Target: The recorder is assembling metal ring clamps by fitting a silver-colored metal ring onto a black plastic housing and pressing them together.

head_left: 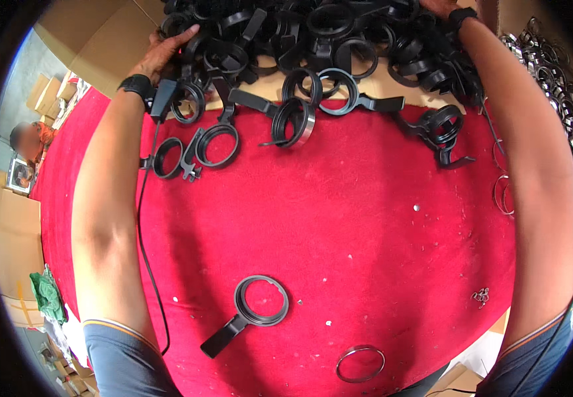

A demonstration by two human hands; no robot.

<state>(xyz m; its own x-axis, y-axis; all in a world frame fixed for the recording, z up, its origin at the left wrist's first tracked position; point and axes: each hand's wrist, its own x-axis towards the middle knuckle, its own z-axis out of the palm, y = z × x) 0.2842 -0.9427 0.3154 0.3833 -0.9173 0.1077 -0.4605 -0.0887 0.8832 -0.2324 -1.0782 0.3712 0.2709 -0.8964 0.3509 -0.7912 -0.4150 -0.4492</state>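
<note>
Both my arms reach forward to either side of a large pile of black plastic rings with handles at the far edge. My left hand lies against the pile's left side, a finger stretched out and the others partly hidden. My right hand is at the pile's far right, mostly cut off by the top edge, so its fingers do not show. Several loose handled rings have spilled in front, among them a ring with a silver band. Closer to me lies a single black handled ring.
A red cloth covers the table. On it are a thin metal ring near the front and small metal bits at the right. Many shiny metal bands hang or lie along the right. Another person is at far left, near cardboard boxes.
</note>
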